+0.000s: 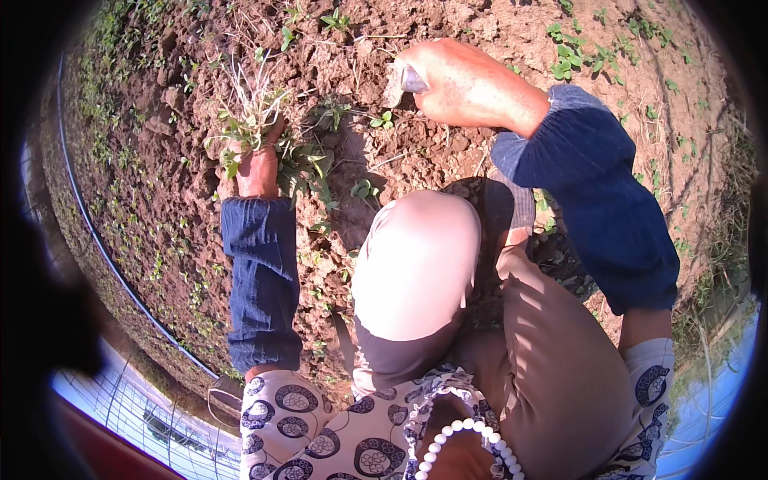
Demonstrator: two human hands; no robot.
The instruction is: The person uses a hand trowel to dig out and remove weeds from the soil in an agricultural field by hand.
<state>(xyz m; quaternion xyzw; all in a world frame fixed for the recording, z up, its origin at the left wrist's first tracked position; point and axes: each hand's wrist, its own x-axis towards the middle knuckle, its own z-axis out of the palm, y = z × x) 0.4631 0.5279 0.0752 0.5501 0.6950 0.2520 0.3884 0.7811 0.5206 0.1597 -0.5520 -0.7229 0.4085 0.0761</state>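
My left hand (258,170) is closed round a bunch of pulled weeds (254,120), with pale roots or dry stems sticking up and green leaves hanging by the wrist. Farther right, my right hand (452,84) is bent into a fist just over the soil. It grips a small grey metal-looking tool (413,81), of which only a short piece shows by the thumb; its kind is hidden. A small green seedling (382,121) grows just below that hand. Dark blue sleeve covers are on both my forearms.
Rough brown soil (352,72) spreads around, dotted with small green plants (566,52) at the upper right. A thin blue hose (102,244) curves along the left. My bent knee (416,264) stands between my arms. Wire fencing (152,416) shows at the lower left.
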